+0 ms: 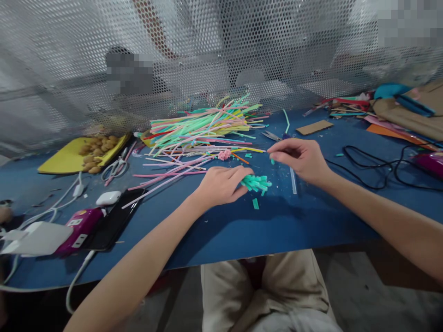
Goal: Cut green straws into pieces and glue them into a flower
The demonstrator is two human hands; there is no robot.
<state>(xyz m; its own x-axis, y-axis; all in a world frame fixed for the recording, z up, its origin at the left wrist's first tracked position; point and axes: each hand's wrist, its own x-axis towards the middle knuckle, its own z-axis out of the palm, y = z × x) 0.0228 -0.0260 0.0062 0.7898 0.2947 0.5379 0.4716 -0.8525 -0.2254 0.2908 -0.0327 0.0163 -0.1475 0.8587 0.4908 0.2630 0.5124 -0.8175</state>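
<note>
My left hand [224,185] is closed around a bundle of short teal pieces [258,183], whose ends fan out to the right. A loose teal piece [255,204] lies on the table just below it. My right hand [300,159] is closed in a pinch, with a small teal piece [272,161] at its fingertips. Close beside that hand are scissors [272,135], partly hidden, and a clear stick [293,180]. A pink cluster [224,155] sits behind my left hand, near a large pile of coloured strips [204,124].
The blue table [221,235] meets a perforated metal screen [207,60]. At left are a phone [112,223], a purple power strip [81,228], white cables and brown lumps [97,150] on yellow sheets. Black cable [374,161] and cardboard [314,127] lie at right.
</note>
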